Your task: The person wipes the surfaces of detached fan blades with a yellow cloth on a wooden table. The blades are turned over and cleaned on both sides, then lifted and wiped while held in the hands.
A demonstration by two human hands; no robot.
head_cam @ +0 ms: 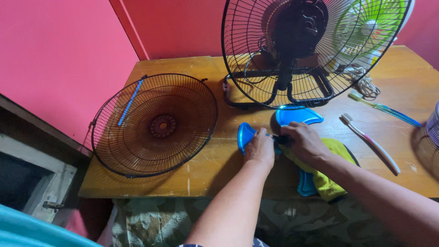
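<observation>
At frame centre my left hand point(259, 148) and right hand point(304, 142), fingers curled, pinch the blue fan blade point(292, 116), which I judge light, thin, slippery plastic, best gripped near its hub.

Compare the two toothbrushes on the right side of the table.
The near toothbrush is white with pink; the far toothbrush is translucent green and blue. The near one lies close to the right hand; the far one lies further back, near a coiled white cord. Both lie flat on the wooden table, heads pointing left, roughly parallel.
</observation>
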